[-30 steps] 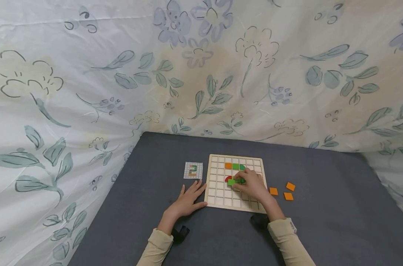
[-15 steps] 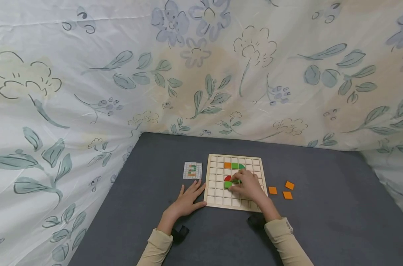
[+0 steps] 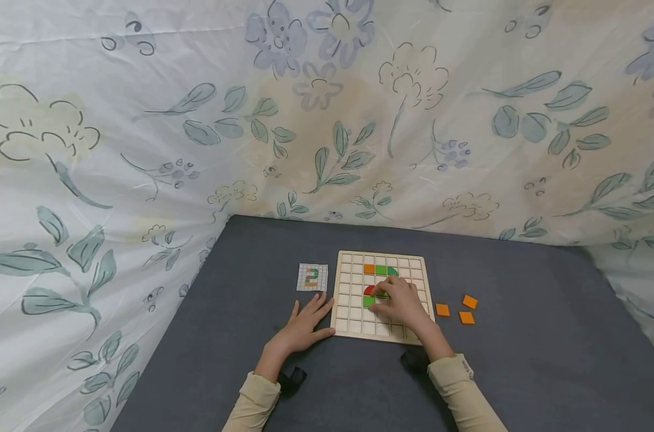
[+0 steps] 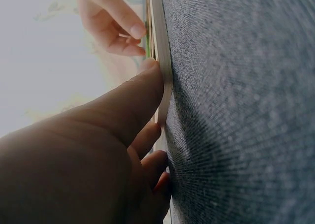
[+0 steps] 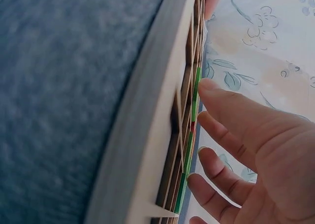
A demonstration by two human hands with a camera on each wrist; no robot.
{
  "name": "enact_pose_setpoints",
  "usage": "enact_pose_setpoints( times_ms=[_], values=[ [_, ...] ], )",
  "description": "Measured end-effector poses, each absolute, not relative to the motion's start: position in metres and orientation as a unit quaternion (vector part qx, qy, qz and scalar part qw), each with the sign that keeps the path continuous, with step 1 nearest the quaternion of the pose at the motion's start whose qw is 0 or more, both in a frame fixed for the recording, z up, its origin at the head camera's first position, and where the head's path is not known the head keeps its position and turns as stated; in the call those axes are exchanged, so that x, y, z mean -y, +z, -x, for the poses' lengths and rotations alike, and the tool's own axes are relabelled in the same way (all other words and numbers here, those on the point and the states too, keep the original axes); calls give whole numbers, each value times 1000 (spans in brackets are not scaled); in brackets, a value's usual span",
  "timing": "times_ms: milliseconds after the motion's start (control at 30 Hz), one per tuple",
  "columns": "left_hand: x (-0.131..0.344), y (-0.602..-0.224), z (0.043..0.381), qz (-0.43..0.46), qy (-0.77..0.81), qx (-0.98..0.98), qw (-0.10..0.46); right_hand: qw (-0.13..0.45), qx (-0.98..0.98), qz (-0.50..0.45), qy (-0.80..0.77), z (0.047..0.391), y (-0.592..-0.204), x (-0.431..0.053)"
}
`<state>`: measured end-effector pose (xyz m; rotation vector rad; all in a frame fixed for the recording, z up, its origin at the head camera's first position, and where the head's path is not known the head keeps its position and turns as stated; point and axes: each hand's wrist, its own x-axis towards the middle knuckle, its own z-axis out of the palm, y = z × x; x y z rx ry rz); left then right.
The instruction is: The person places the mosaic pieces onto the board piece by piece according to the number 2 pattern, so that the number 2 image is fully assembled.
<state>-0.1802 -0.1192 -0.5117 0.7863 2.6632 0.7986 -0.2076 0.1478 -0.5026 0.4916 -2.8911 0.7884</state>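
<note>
A wooden grid board [image 3: 351, 327] lies on the table. A green square tile [image 3: 368, 301] lies in one of its cells, just below a red quarter-round tile [image 3: 369, 290]. My right hand [image 3: 399, 300] is over the board, its thumb tip at the green square tile in the right wrist view and its other fingers loosely bent above the surface. Part of another green tile [image 3: 382, 294] shows under the fingers. My left hand [image 3: 304, 324] rests with spread fingers at the board's left edge; its thumb [image 4: 142, 86] touches the near left corner.
Higher on the board sit an orange square [image 3: 369, 269], a green square [image 3: 381, 269] and a dark green rounded tile [image 3: 393, 271]. Three orange squares [image 3: 467, 318] lie right of the board. A small pattern card [image 3: 312, 277] lies to its left. Floral cloth [image 3: 327, 120] hangs behind the table.
My right hand has moved slightly left and lowered the green square tile into a cell below the red one. The pinch on it has loosened. The left hand has stayed in place.
</note>
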Motion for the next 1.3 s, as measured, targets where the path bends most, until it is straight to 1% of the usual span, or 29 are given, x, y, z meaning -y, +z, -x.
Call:
enact_pose_setpoints(
  times_ms=[567,800,1067,1300],
  values=[
    [119,-510,179,-271,275,-914,124,50,949,-152,272,208,-499,-165],
    [118,-509,179,-269,279,-913,122,61,951,-149,263,209,-499,-175],
    [117,-510,180,-270,276,-914,125,59,946,-140,287,209,-495,-196],
    [117,-509,179,-268,280,-913,124,44,954,-118,272,208,-484,-216]
  ],
)
